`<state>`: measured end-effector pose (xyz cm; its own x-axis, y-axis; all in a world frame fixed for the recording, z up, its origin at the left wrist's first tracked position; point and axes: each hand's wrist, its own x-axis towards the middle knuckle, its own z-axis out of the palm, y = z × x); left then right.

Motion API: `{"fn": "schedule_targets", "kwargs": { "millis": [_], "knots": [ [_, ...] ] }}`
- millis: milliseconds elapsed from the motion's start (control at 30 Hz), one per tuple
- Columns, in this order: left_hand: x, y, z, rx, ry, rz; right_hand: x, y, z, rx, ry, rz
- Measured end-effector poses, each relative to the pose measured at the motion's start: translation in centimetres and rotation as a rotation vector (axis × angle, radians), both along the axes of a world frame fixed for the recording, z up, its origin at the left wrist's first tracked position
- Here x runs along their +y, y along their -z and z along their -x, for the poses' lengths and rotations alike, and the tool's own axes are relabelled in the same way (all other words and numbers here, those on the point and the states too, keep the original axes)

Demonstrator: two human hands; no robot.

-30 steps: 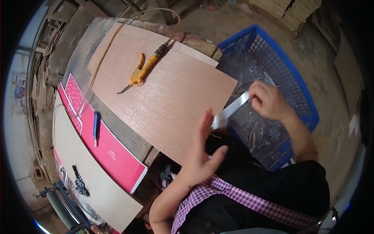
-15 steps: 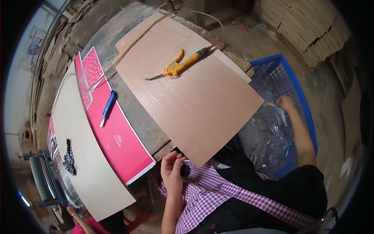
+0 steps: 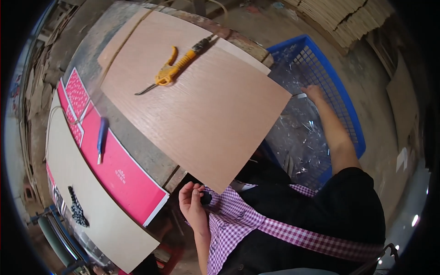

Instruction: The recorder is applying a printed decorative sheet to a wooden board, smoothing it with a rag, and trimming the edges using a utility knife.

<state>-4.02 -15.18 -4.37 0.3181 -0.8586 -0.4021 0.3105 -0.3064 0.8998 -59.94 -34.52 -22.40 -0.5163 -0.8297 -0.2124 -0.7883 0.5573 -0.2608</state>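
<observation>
My left hand hovers by the near corner of a thin brown wood board, in front of a purple checked apron. Its fingers curl loosely, with nothing visible in them. On the right, my right hand reaches over a blue plastic basket. Its fingers are closed at the end of a short pale strip. Clear plastic scraps fill the basket below. A yellow air blow gun lies on the board, away from both hands.
On the left of the worktable, a blue-handled cutter lies on pink printed sheets. Beside them is a long cream board with a dark patterned cloth on it. Stacked sheets stand at the far right.
My right hand has moved leftward and farther over the basket, the strip now at its fingertips. The whole view has shifted, moving the table leftward. My left hand keeps its loose curl.
</observation>
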Motion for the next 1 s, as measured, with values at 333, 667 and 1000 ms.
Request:
{"fn": "schedule_targets", "kwargs": {
  "millis": [333, 667, 1000],
  "knots": [
    [-1.0, 0.9, 0.8, 0.141, 0.039, -0.078, 6.1, 6.9, 2.0, -0.586, 0.2, 0.113],
    [-0.7, 1.7, 0.9, 0.266, 0.038, -0.118, 6.3, 8.4, -0.6, -0.552, 0.434, 0.171],
    [-0.6, 1.5, 1.4, 0.312, 0.022, -0.128, 5.6, 3.4, -5.0, -0.122, 0.015, 0.046]
  ]
}}
